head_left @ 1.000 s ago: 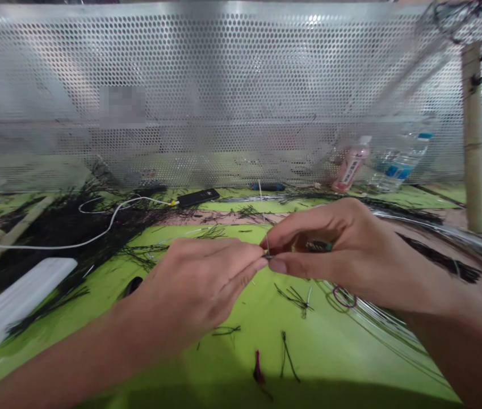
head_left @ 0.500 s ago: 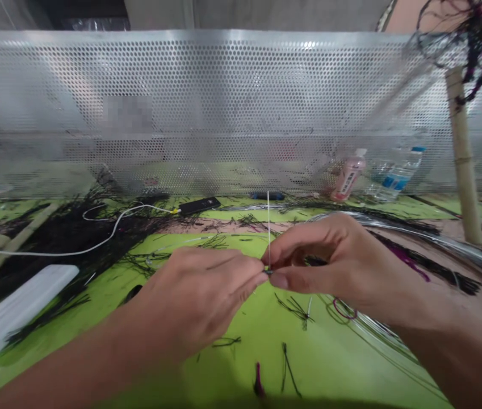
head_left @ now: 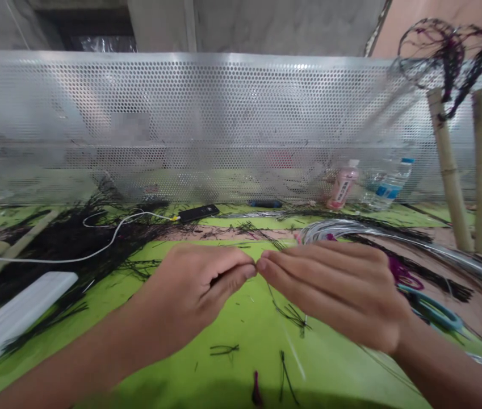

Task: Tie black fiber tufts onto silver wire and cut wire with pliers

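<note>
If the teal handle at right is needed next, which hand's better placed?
Right, likely. The teal handle shows beside the right hand's wrist; the left hand would probably have to cross past the right. Both hands' fingertips meet mid-view.

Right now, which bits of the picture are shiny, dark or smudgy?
Head view: glare brightens spots near the top of the perforated metal panel; head view again: shadow darkens the green tabletop along the bottom edge, and a pale streak below the right hand's fingers looks blurred.
</note>
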